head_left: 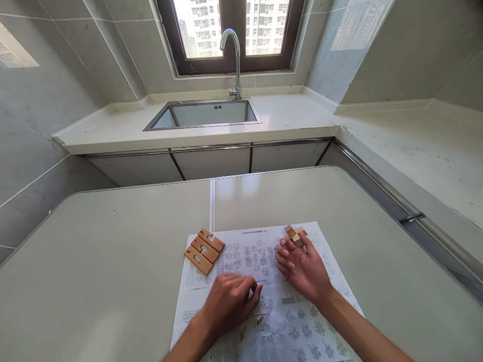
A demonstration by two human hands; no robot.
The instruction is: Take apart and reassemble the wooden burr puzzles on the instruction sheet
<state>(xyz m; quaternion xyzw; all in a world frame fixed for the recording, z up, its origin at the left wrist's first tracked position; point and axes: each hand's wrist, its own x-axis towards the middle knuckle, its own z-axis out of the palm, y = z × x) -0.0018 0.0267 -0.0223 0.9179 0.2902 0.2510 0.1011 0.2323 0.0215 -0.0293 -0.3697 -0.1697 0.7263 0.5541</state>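
Note:
A printed paper sheet (271, 301) with small diagrams lies on the table under both hands. Three flat wooden pieces (204, 250) with cut-out slots and numbers lie side by side at its upper left corner. Near its upper right corner sits a small cluster of light wooden blocks (296, 236). My right hand (304, 266) is turned partly palm up, fingers loosely curled and apart, its fingertips next to the blocks; nothing is seen in it. My left hand (234, 301) rests palm down on the sheet, fingers bent inward, and whatever may be under them is hidden.
The pale table (113, 271) has a seam strip (212, 206) running away from me. Beyond it are a counter (294, 115) with a sink (211, 113), a faucet (237, 65) and a window (234, 63). Another counter (426, 146) runs along the right.

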